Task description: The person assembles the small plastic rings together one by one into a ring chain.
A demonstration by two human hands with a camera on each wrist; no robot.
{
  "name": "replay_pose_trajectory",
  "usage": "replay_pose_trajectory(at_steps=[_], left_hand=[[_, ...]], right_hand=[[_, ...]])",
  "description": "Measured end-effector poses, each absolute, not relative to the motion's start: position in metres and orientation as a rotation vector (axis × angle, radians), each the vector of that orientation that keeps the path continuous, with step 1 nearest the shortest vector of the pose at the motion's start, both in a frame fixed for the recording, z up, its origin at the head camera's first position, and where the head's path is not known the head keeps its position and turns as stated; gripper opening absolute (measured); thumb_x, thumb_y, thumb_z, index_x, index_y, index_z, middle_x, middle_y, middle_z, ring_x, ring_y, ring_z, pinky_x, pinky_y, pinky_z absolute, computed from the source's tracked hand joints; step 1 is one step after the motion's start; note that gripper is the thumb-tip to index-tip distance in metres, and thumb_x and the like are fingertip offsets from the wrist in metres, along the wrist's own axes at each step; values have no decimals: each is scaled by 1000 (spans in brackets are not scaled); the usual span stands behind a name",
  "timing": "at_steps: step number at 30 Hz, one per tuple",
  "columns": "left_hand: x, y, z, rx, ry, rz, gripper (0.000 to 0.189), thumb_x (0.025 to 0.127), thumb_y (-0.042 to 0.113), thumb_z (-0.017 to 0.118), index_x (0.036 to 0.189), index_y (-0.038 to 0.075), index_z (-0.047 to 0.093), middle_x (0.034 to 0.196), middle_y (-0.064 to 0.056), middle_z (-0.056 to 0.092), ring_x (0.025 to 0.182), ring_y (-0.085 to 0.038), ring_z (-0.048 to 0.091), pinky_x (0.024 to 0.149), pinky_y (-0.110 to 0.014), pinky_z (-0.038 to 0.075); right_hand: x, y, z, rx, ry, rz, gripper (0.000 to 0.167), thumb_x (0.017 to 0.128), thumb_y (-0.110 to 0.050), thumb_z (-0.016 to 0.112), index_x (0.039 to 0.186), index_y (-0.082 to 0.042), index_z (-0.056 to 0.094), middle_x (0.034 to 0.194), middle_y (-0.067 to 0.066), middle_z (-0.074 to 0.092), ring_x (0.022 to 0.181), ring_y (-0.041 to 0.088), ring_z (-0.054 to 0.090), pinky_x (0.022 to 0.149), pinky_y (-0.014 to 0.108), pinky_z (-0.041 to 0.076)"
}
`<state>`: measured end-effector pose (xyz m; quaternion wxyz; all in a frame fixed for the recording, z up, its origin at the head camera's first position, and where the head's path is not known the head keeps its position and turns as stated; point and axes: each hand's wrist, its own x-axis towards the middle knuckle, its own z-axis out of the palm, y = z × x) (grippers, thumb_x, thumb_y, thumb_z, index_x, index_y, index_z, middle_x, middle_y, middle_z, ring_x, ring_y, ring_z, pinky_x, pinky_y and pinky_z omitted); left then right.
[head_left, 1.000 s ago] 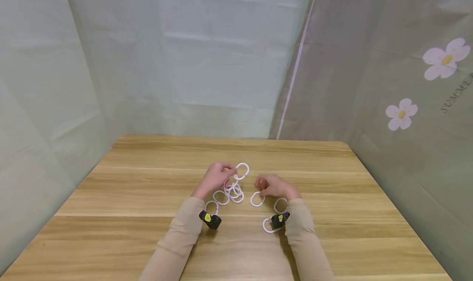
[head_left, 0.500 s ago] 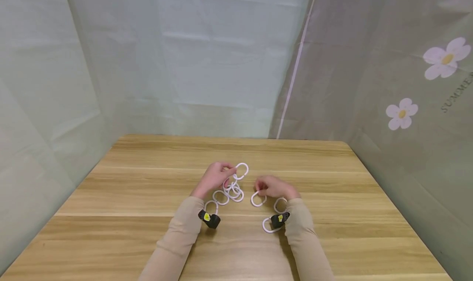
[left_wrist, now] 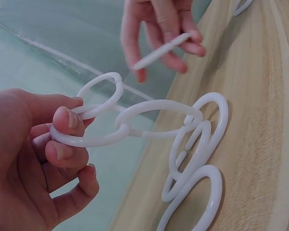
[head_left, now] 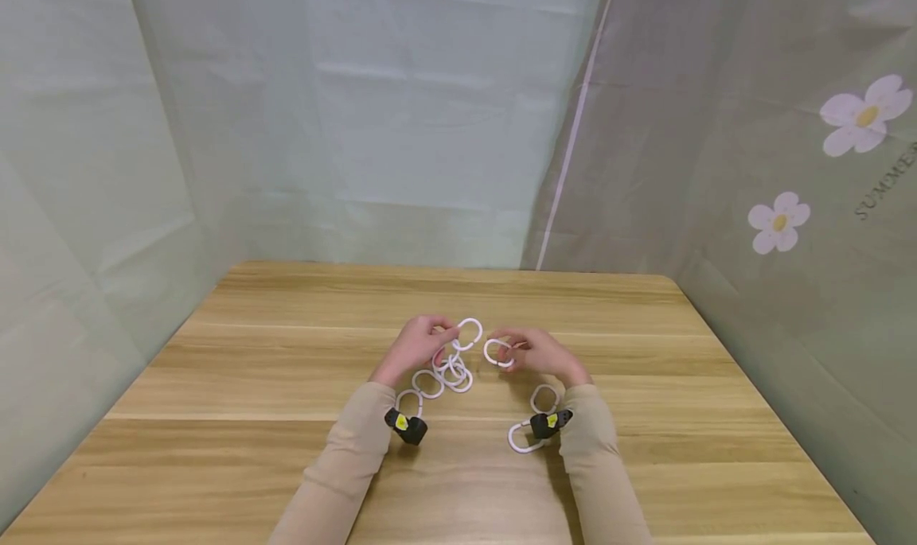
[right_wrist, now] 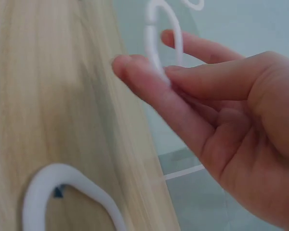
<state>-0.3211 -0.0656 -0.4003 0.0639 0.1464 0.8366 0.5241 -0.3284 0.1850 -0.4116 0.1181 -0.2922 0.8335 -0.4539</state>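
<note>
My left hand (head_left: 419, 346) pinches a chain of white plastic rings (left_wrist: 159, 105) between thumb and fingers. Its end ring (head_left: 481, 330) sticks out to the right of the fingertips, and a small split shows in it. The rest of the chain droops to the table and trails back toward the left wrist. Across from it, my right hand (head_left: 537, 354) pinches a single white plastic ring (right_wrist: 151, 43) by one side, above the table. In the left wrist view this single ring (left_wrist: 161, 52) appears edge-on, apart from the chain.
Two loose white rings lie by the right wrist, one farther ring (head_left: 533, 402) and one nearer ring (head_left: 512, 437) partly covered by the black wrist camera (head_left: 546, 426). The wooden table (head_left: 286, 449) is bordered by hanging fabric (head_left: 430, 131) behind and at both sides.
My right hand has taken hold of the single ring and lifted it from the table, up and away toward the chain's end ring. My left hand stays nearly still.
</note>
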Motion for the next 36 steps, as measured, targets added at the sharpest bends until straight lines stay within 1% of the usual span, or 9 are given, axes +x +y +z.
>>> replay_pose_trajectory(at_steps=[2, 5, 9, 17, 24, 26, 31, 33, 36], left_hand=[[-321, -65, -399, 440, 2516, 1584, 28, 97, 18, 57, 110, -5, 63, 51, -4, 53, 40, -7, 41, 40, -20, 32], [-320, -64, -398, 448, 2502, 1584, 28, 97, 19, 57, 111, -5, 63, 51, -2, 52, 40, -7, 41, 40, -20, 33], [-320, -64, -397, 471, 2503, 1598, 29, 97, 23, 57, 111, -2, 63, 52, 0, 51, 41, -7, 41, 41, -21, 33], [-318, -60, -395, 530, 2536, 1626, 22, 96, 28, 60, 104, 8, 65, 55, -12, 56, 44, -15, 46, 42, -22, 33], [-317, -55, -396, 596, 2554, 1668, 19, 97, 24, 59, 100, 6, 64, 50, -2, 50, 45, -23, 48, 42, -21, 31], [-317, -54, -397, 594, 2576, 1678, 20, 97, 24, 60, 101, 5, 64, 50, -5, 51, 45, -28, 49, 42, -21, 30], [-317, -53, -397, 564, 2630, 1705, 22, 96, 24, 61, 104, 4, 65, 51, -12, 53, 43, -23, 48, 41, -22, 29], [-317, -52, -397, 564, 2639, 1734, 21, 95, 23, 62, 104, 4, 66, 50, -10, 52, 43, -18, 47, 41, -22, 29], [-316, -50, -399, 589, 2630, 1790, 22, 95, 21, 62, 105, 2, 66, 48, -5, 50, 43, -24, 48, 41, -22, 29]], right_hand=[[-328, 185, -410, -807, 2441, -1384, 48, 88, 9, 51, 135, 1, 51, 108, 27, 65, 93, 30, 68, 81, 32, 57], [-328, 184, -407, -719, 2388, -1513, 50, 91, 9, 48, 140, -1, 47, 115, 29, 61, 100, 41, 66, 86, 40, 57], [-329, 182, -404, -624, 2354, -1646, 50, 93, 9, 45, 142, 2, 42, 118, 34, 57, 103, 49, 62, 90, 48, 54], [-330, 175, -400, -454, 2410, -1758, 47, 94, 7, 47, 141, 3, 43, 114, 34, 57, 97, 46, 66, 93, 49, 52], [-329, 167, -396, -426, 2367, -1811, 44, 94, 7, 51, 137, 5, 47, 109, 30, 60, 98, 48, 65, 93, 49, 52], [-328, 165, -395, -428, 2348, -1820, 44, 94, 7, 51, 137, 6, 47, 109, 30, 59, 97, 45, 66, 93, 48, 53], [-325, 163, -395, -427, 2311, -1840, 43, 93, 7, 51, 136, 8, 46, 105, 28, 59, 92, 38, 69, 90, 41, 56], [-325, 162, -395, -441, 2293, -1842, 43, 93, 7, 51, 136, 9, 46, 104, 25, 60, 92, 36, 69, 89, 39, 56], [-326, 161, -397, -474, 2241, -1847, 43, 94, 6, 51, 136, 11, 44, 109, 27, 58, 95, 36, 68, 90, 39, 56]])
